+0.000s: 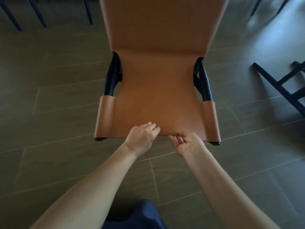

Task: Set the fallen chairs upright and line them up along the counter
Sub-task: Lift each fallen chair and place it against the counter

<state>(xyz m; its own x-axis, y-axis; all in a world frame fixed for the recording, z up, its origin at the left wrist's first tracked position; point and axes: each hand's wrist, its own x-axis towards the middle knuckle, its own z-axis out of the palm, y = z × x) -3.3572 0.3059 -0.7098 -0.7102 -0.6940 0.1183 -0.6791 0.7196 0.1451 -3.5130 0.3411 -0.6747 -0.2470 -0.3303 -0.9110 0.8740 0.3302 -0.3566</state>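
A tan leather chair [158, 90] with a black frame fills the middle of the view, its seat towards me and its backrest running to the top edge. My left hand [142, 138] lies back-up on the seat's front edge, fingers curled onto the leather. My right hand [184, 143] is turned palm up just right of it, with its fingertips hooked under the same edge. Two black feet show below the seat's front corners.
At the right edge, the black frame of another chair [280, 86] lies tilted on the grey tiled floor [57, 100]. Thin black legs [38, 14] stand at the upper left, and more legs [257, 5] at the upper right. My blue clothing [137, 215] shows at the bottom.
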